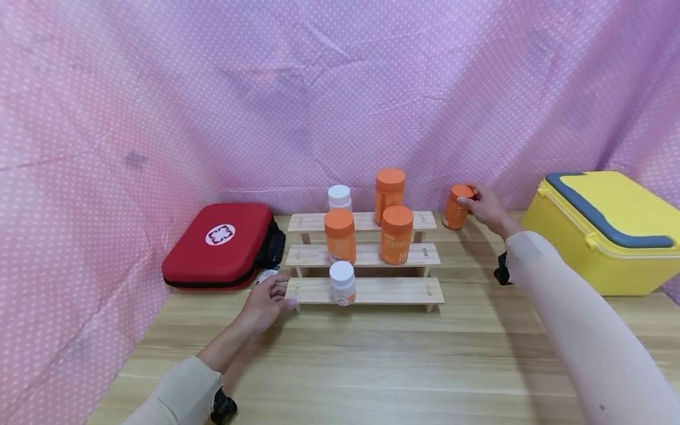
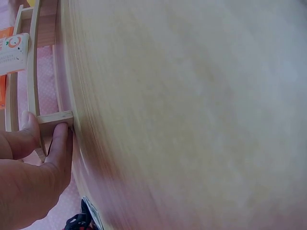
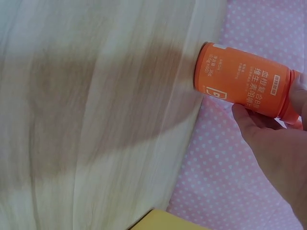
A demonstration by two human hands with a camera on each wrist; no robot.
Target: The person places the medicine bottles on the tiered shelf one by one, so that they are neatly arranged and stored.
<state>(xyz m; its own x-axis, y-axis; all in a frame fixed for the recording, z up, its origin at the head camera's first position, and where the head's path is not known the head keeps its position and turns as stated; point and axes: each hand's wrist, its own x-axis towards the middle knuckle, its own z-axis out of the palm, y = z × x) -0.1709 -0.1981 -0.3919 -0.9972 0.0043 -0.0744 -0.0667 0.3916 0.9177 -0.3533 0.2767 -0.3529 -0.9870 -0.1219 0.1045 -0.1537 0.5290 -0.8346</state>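
Observation:
At the back right, my right hand grips an orange pill bottle near its cap. The bottle stands upright on the table, its printed label facing the right wrist view. My left hand pinches the left end of the lowest tier of a wooden step rack. In the left wrist view its thumb lies on the board and a finger presses the short leg. A white bottle stands on that tier. Two orange bottles occupy the middle one. Above are a white bottle and a taller orange bottle.
A red first-aid case lies at the left, close to my left hand. To the right stands a yellow box with a grey-blue handle. Pink dotted cloth hangs behind the wooden table.

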